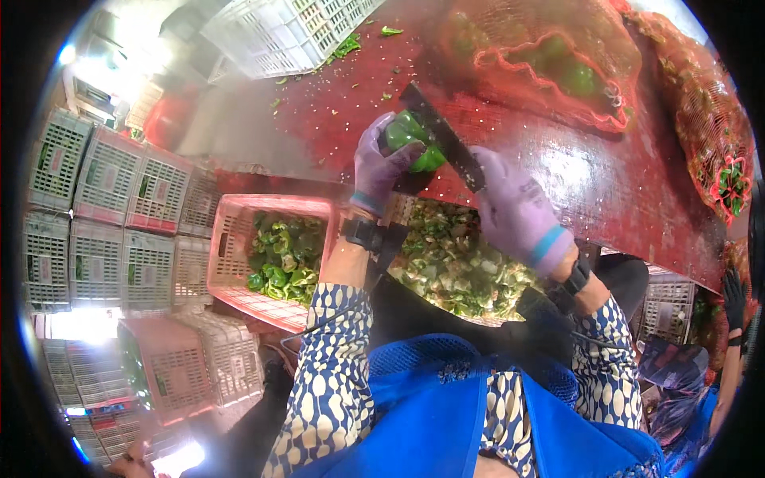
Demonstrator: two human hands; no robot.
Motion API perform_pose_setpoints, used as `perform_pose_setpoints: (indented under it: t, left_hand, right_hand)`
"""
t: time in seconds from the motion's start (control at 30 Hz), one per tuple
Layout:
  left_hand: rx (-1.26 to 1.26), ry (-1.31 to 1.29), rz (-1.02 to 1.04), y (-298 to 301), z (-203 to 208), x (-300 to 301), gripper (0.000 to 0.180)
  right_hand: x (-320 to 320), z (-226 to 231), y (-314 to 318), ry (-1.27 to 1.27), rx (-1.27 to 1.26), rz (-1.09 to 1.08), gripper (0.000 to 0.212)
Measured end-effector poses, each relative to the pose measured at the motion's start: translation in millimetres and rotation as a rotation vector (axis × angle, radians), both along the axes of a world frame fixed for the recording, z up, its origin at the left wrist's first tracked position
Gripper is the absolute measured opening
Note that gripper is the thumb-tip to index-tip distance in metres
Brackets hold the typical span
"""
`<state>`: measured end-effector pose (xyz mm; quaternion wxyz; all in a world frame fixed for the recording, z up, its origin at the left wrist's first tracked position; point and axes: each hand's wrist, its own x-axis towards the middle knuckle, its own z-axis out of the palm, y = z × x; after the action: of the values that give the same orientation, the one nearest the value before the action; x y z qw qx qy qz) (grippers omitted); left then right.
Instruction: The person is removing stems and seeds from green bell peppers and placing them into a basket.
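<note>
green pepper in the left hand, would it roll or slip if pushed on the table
The green pepper would probably roll or rock, since its body looks rounded. Its glossy highlights suggest smooth skin that may slip. It is likely fairly firm, as what shows has no obvious dent beside the left hand.

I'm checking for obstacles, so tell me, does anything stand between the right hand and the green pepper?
Yes: the knife, held in the right hand, lies along the right side of the green pepper. The left hand grips the pepper's other side. Nothing else visible intervenes.
</note>
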<state>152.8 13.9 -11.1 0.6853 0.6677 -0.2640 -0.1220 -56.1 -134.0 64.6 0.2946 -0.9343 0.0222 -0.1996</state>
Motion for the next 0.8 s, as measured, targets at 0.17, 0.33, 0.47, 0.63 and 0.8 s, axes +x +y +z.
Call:
perform_pose_setpoints:
  t: [0.17, 0.33, 0.47, 0.63, 0.8]
  left_hand:
    - [-0.053, 0.000, 0.091, -8, 6, -16, 0.072]
    - [0.081, -0.181, 0.200, -3, 6, -12, 0.066]
    - [0.064, -0.219, 0.204, -10, 12, -21, 0.071]
    - [0.233, -0.449, 0.265, -10, 21, -27, 0.075]
    - [0.263, -0.416, 0.259, -9, 16, -31, 0.068]
  right_hand:
    - [9, -3, 7, 0.094, -0.032, -0.015, 0.045]
    - [12, 11, 10, 0.213, -0.066, -0.015, 0.030]
    - [20, 18, 4, 0.115, -0.080, 0.064, 0.025]
    - [34, 27, 6, 0.286, -0.072, 0.048, 0.032]
    - [59, 26, 4, 0.462, -0.095, 0.147, 0.035]
